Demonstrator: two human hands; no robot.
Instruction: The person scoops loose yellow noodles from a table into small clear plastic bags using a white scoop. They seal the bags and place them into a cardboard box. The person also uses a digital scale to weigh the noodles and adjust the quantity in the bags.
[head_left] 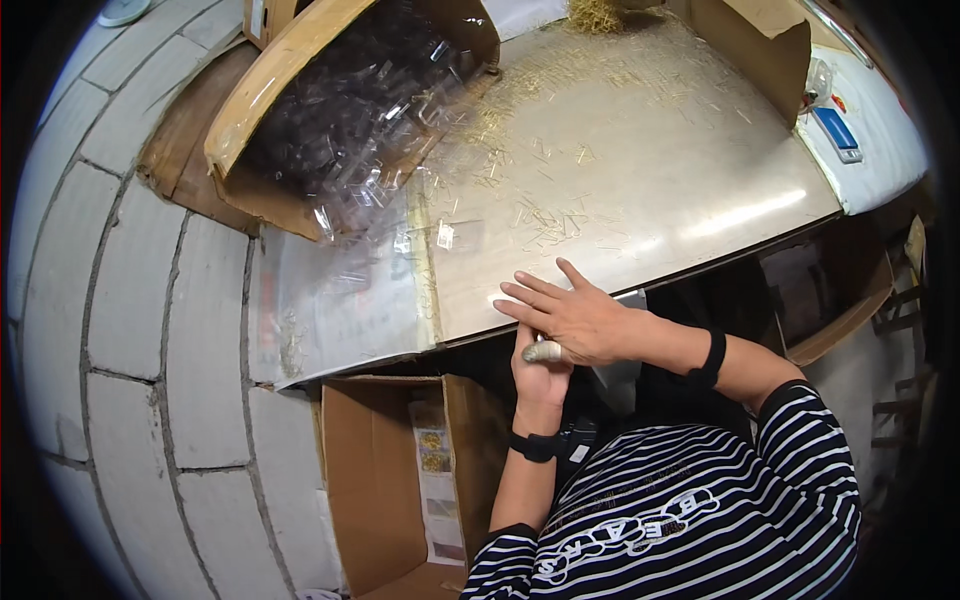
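Observation:
My right hand (590, 322) is at the table's near edge, palm down, fingers stretched out and apart. A pale wrapping covers the tip of its thumb. Below it, my left hand (540, 375) is raised against the right, its fingers mostly hidden. Whether anything lies between the two hands does not show. Beyond my fingertips, thin gold-coloured pin-like pieces (548, 226) lie scattered on the metal tabletop (690, 170). To the left, a tipped cardboard box (262, 85) holds a heap of small clear plastic pieces (350, 130), some spilling onto the table.
A dense gold pile (594, 14) sits at the far edge. Cardboard (760, 60) stands at the right, near a blue-and-white device (838, 133) on a white surface. An open carton (370, 480) with small packets inside stands below the table, beside a block wall (130, 300).

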